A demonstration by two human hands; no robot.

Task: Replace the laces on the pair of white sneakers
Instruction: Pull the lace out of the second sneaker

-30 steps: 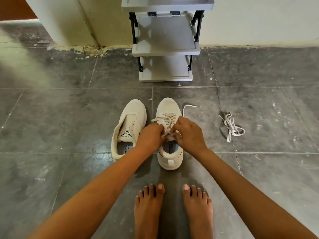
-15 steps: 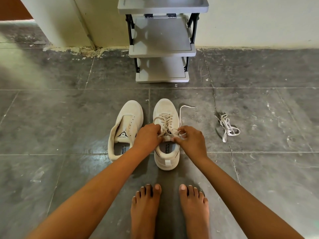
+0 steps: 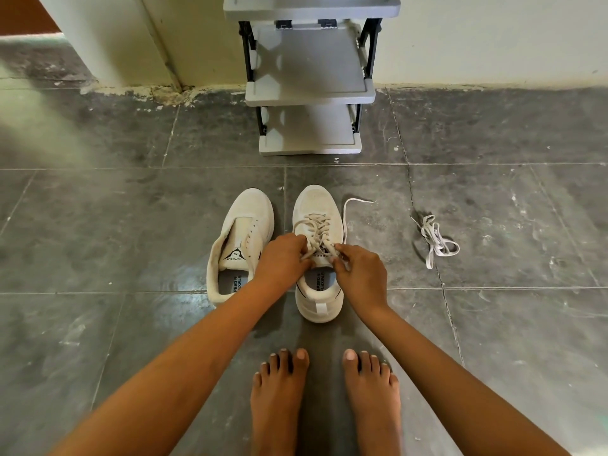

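Note:
Two white sneakers stand side by side on the grey tile floor. The left sneaker [image 3: 241,238] has no lace and its tongue is bare. The right sneaker [image 3: 317,205] carries a cream lace [image 3: 314,227] threaded up its eyelets, with one free end trailing to the floor on its right. My left hand [image 3: 283,261] pinches the lace at the top left of the tongue. My right hand [image 3: 360,274] pinches the lace at the top right eyelets. A loose lace [image 3: 436,240] lies bunched on the floor to the right.
A grey plastic shoe rack [image 3: 309,90] with black posts stands against the cream wall just beyond the sneakers. My bare feet [image 3: 325,399] are planted on the floor right behind the laced sneaker. A wall corner juts out at the back left.
My right hand has drawn back toward the heel side and a little to the right, uncovering the upper lace crossings. My left hand stays at the tongue's left edge.

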